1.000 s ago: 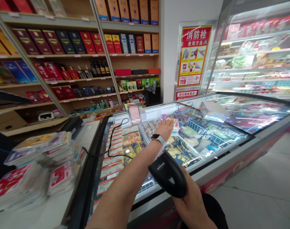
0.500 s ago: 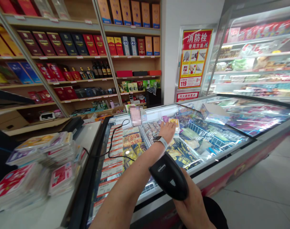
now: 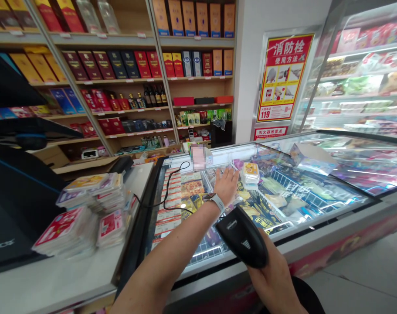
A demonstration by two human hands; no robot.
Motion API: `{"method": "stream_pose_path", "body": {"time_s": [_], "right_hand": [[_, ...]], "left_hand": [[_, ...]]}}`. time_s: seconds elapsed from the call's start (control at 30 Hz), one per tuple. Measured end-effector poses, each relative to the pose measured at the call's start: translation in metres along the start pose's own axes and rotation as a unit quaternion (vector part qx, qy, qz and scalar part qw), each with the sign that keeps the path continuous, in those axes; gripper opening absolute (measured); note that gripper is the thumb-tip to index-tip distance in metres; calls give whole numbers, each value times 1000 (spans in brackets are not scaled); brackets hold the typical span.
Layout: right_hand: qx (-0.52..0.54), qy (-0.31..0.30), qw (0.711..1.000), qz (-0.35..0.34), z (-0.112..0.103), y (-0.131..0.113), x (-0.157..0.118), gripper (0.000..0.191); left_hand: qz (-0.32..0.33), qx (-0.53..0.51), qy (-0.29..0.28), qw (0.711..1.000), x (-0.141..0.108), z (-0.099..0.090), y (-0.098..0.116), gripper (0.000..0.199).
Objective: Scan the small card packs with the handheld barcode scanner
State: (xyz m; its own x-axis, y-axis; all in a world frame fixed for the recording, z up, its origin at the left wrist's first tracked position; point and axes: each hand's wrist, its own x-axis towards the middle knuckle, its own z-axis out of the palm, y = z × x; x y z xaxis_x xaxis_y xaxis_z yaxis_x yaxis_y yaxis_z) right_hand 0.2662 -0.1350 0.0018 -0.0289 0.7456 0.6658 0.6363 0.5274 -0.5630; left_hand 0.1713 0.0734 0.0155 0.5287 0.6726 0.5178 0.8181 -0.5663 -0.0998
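Observation:
My left hand (image 3: 225, 186), with a watch on its wrist, is stretched out over the freezer's glass top (image 3: 218, 261), fingers spread and holding nothing. Just right of its fingertips, a small stack of flat packs with a yellow label (image 3: 250, 173) sits on the glass, apart from the hand. My right hand (image 3: 273, 268) grips a black barcode scanner (image 3: 243, 237) above the freezer's near edge. A black cable (image 3: 167, 192) loops over the glass on the left. Several piles of similar flat packs (image 3: 66, 231) stand on the white counter.
A black monitor and its stand (image 3: 15, 183) are at the left. An open carton (image 3: 311, 159) lies on the freezer farther right. Behind stand shelves (image 3: 120, 80) of boxes and bottles, and a refrigerated display (image 3: 364, 83) is at the back right.
My left hand has come away from the yellow-labelled stack, which now sits by itself on the glass. The view has turned left, showing more of the monitor and counter. The scanner remains in my right hand.

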Motion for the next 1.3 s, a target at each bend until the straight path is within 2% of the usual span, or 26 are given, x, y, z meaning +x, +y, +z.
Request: {"method": "stream_pose_path", "body": {"time_s": [0.4,0.6,0.77,0.87,1.07,1.3], "right_hand": [[-52,2,998,-28,2,3,0,39],[-51,4,999,-10,5,4,-3,34],[-44,-7,999,12,7,8,-5,35],[-38,-19,999,18,6,7,-5,33],[-38,-26,999,21,10,8,-6,31],[-49,-22,998,14,14,11,-8,33]], "left_hand": [[-73,27,-6,997,-78,-44,-37,62],[-123,57,-14,991,-120,-72,-54,60],[-183,124,-23,975,-167,-96,-78,60],[-239,177,-22,955,-198,-106,-96,60],[-327,236,-14,915,-244,-115,-122,63],[-357,237,-29,903,-263,-117,-123,58]]}}
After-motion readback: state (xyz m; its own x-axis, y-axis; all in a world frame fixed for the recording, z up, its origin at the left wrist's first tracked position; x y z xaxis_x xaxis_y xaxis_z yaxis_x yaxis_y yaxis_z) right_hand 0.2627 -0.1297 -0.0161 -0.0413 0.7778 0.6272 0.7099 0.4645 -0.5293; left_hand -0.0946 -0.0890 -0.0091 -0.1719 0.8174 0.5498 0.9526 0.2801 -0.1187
